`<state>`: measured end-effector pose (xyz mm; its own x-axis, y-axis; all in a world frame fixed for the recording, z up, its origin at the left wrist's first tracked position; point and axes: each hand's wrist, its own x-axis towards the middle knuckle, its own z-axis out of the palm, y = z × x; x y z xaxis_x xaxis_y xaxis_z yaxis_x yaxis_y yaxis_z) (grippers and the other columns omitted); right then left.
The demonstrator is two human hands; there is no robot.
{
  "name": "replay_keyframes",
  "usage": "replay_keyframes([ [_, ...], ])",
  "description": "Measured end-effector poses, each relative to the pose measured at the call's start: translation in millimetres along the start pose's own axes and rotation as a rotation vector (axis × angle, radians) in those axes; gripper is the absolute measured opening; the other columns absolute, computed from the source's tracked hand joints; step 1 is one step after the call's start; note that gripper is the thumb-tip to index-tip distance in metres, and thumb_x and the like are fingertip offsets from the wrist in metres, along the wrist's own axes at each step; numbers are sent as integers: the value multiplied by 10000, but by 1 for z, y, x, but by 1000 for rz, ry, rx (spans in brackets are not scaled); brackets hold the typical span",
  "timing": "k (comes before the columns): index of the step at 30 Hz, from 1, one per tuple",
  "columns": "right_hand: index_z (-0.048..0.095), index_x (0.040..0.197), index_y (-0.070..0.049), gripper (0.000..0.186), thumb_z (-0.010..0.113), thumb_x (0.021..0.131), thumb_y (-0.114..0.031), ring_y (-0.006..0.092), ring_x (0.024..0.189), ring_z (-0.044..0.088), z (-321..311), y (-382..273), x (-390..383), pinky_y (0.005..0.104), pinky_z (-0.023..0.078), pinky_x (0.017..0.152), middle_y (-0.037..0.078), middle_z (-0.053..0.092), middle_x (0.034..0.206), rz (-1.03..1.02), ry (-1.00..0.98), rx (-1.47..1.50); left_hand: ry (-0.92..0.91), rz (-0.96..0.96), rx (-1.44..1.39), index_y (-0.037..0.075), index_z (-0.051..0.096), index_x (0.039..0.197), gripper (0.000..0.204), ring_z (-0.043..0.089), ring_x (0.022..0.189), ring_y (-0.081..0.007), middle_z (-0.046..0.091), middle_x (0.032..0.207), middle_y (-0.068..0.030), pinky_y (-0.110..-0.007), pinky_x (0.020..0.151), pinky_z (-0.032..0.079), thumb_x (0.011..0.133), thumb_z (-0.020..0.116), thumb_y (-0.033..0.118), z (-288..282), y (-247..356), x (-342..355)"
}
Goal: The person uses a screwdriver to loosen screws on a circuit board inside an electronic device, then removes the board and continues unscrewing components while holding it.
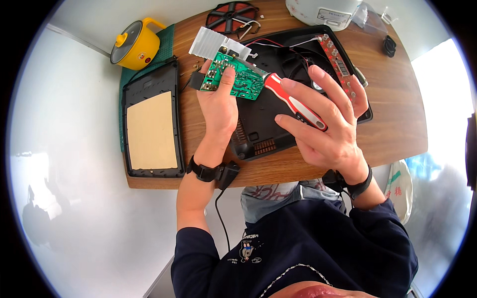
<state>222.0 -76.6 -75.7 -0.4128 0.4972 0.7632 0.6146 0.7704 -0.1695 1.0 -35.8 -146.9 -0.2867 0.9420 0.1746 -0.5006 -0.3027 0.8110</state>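
Note:
My left hand (218,109) grips a green circuit board (248,83) by its left end, thumb on the face with the solder points. A silver finned heatsink (208,43) is attached along the board's far side. Between the thumb and fingers of my right hand (335,131) is a screwdriver (290,101) with a red and white handle; its other fingers are stretched out. The shaft points up and left across the board, toward the heatsink's edge. Whether the tip sits in a screw is too small to tell. Below both hands lies an open black plastic housing (263,121).
In the housing, a red board with a display (342,67) lies at the right. A black panel with a cream sheet (151,136) rests left on a green mat (166,42), near a yellow pot (136,49). Farther back are a red-black coil (218,22) and a white appliance (318,10).

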Motion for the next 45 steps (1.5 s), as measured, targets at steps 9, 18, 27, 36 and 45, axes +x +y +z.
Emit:
replay_keyframes([
  [9,464,1488,17,712,710,972,-409,355,1043,689,5,20,-5,386,590,760,187,658,1244,230,97,311,-7,12,-13,5,562,1383,404,653,1093,-148,688,1221,-57,-333,973,526,999,683,25,0,-2,-1],
  [18,552,1378,7,603,801,830,1,207,943,685,1,22,-1,291,531,901,128,672,1119,227,60,468,-22,8,-15,10,550,1410,433,648,1101,-135,686,1237,-48,-311,981,519,997,681,18,3,-1,-2],
  [27,570,1343,-10,642,875,796,-154,201,770,651,-3,12,-8,307,536,733,113,669,1035,510,-46,540,-17,-10,-10,13,568,1395,400,647,1083,-125,692,1211,-41,-307,962,521,1008,669,28,3,2,-1],
  [36,537,1365,-4,559,746,847,-31,189,828,636,-8,6,-1,324,533,769,101,650,1025,614,-52,540,-9,-23,-28,16,568,1394,395,647,1095,-130,690,1219,-45,-310,963,520,1010,662,24,0,1,0],
  [45,584,1319,-28,557,765,794,15,262,878,653,-3,9,-1,347,530,771,131,641,1034,455,18,452,-17,-11,-29,10,571,1388,391,663,1088,-142,698,1217,-54,-312,961,534,1007,662,20,1,1,-1],
])
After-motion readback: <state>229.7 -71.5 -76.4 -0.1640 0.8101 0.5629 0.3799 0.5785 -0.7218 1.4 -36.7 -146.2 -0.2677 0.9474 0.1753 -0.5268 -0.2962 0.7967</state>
